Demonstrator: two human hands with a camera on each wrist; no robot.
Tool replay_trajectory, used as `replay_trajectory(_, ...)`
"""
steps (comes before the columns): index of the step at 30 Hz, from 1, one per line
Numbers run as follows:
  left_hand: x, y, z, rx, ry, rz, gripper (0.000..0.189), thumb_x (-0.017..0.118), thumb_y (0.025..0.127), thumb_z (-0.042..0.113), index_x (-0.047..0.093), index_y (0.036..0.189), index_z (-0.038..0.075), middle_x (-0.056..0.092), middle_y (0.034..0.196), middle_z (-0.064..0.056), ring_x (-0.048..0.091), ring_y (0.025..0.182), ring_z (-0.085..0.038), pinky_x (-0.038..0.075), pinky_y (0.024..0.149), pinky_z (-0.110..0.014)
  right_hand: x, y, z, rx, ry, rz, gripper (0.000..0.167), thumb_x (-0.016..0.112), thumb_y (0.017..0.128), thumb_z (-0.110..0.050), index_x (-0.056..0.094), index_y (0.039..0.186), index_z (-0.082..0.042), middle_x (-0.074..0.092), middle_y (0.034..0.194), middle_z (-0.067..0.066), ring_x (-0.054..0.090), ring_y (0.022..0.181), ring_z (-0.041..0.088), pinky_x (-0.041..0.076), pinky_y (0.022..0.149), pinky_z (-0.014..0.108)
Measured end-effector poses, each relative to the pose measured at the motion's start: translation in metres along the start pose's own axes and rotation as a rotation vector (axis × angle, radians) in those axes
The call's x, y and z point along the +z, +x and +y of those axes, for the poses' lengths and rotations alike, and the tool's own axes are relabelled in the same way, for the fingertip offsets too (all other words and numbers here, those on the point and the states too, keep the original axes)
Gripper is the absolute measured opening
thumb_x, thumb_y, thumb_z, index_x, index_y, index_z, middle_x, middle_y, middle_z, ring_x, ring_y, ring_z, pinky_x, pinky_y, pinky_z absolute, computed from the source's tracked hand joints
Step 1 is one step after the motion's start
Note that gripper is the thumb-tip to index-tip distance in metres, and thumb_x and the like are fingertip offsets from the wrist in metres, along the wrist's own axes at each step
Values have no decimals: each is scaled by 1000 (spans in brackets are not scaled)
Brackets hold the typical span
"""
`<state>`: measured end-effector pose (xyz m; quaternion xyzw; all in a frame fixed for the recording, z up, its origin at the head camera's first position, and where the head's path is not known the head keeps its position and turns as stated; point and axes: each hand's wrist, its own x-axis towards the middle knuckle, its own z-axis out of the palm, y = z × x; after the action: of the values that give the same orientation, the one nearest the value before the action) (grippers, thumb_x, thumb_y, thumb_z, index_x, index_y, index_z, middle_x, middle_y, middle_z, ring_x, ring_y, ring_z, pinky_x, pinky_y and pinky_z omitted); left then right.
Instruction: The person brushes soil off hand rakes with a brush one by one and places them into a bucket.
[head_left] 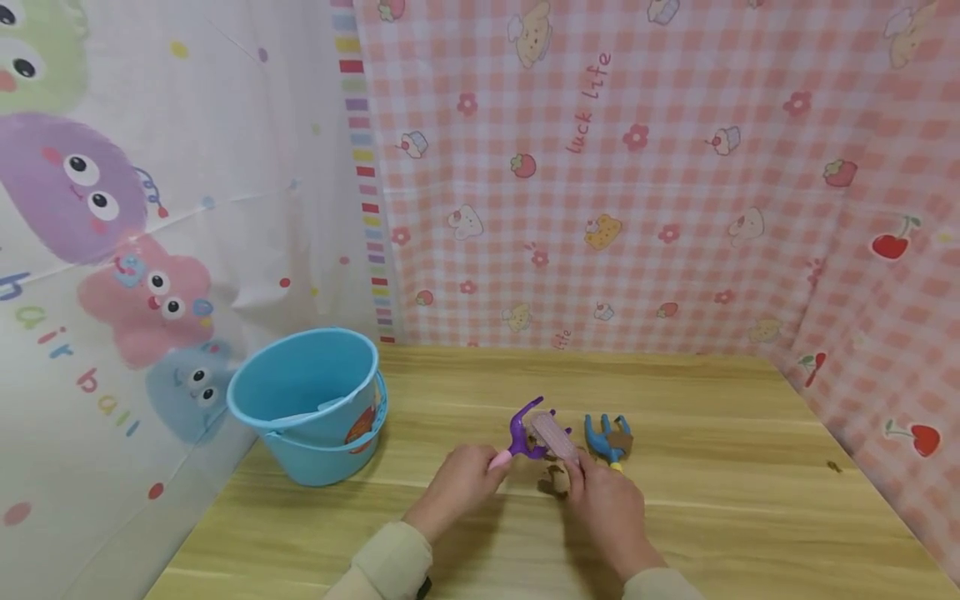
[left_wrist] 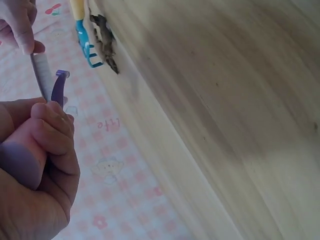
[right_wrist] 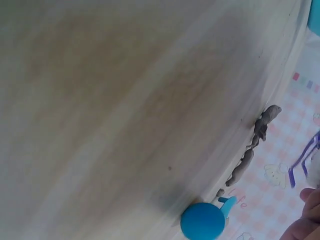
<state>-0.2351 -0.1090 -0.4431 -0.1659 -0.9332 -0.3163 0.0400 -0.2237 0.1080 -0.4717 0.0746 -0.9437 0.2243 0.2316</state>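
My left hand [head_left: 463,485] grips the pink handle of a small purple toy rake [head_left: 519,435], its tines raised above the table. In my right hand [head_left: 613,510], thumb and fingers pinch a flat, pale pinkish piece with a fine textured surface [head_left: 553,435]; I cannot tell what it is. It lies against the purple tines, and in the left wrist view it looks thin, with a dark edge. Beyond the right hand, a blue toy rake [head_left: 597,440] with a yellow handle rests on the table, a brown patch beside its tines. Brown clumps [head_left: 553,482] lie below the purple rake.
A light blue bucket [head_left: 315,462] with its handle hanging down stands at the left of the wooden table [head_left: 750,500]. A small brown crumb [head_left: 834,467] lies near the right edge. Patterned cloths [head_left: 675,183] hang behind and at both sides.
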Motion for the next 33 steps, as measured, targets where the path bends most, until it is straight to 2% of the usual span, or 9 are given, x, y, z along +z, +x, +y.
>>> replay_trajectory(5,0,-2,0,-53,182,-1,36,56,102,28,56,68,16,45,55,5,41,48,-10,38,47,-28,-3,1,0,28,-7,13,25,65,96,-24,71,109,-3,65,67,14,61,54,33,43,42,44)
replay_trajectory(7,1,-2,1,-59,249,6,38,54,103,31,55,68,16,44,55,4,42,49,-12,39,48,-30,-4,1,-4,-10,8,39,24,66,95,-23,71,107,-3,65,67,12,61,54,32,43,42,44)
replay_trajectory(10,1,-1,3,-39,291,33,37,54,102,30,55,69,14,45,57,3,45,51,-13,41,49,-31,-2,0,-11,-104,33,46,18,67,94,-22,71,99,-6,63,63,9,59,51,27,42,41,41)
replay_trajectory(13,2,0,4,1,300,62,34,55,102,28,56,71,13,45,58,3,46,53,-14,44,51,-33,3,-3,-15,-132,38,7,13,68,93,-22,71,94,-9,59,60,3,54,49,20,39,40,37)
replay_trajectory(16,-1,1,5,21,294,70,34,54,103,26,56,72,12,45,58,3,47,54,-14,45,52,-33,6,-5,-13,-78,24,-45,13,67,94,-23,69,90,-11,53,57,-2,48,48,16,35,41,35)
replay_trajectory(23,-7,-1,3,16,291,29,35,56,102,28,56,69,15,46,58,5,45,53,-12,42,53,-31,-2,-1,12,48,-48,-100,19,64,96,-27,65,88,-10,64,69,12,64,61,36,44,46,47)
replay_trajectory(27,-6,-2,2,4,292,7,37,58,101,29,55,66,16,45,56,5,44,52,-11,42,53,-30,-8,1,14,66,-83,-62,18,63,97,-25,64,94,-7,64,69,14,63,58,35,44,43,47)
replay_trajectory(30,-6,-2,4,11,300,-9,38,58,101,30,53,65,17,45,55,6,44,51,-11,41,53,-30,-9,3,5,46,-26,-28,18,62,97,-23,67,99,-6,61,64,9,59,53,29,43,42,44)
replay_trajectory(33,-7,0,8,64,319,-22,37,57,100,30,55,66,18,46,56,7,45,52,-10,42,53,-29,-7,4,-8,-7,92,-77,15,62,98,-21,69,95,-8,56,61,0,52,52,19,41,45,37)
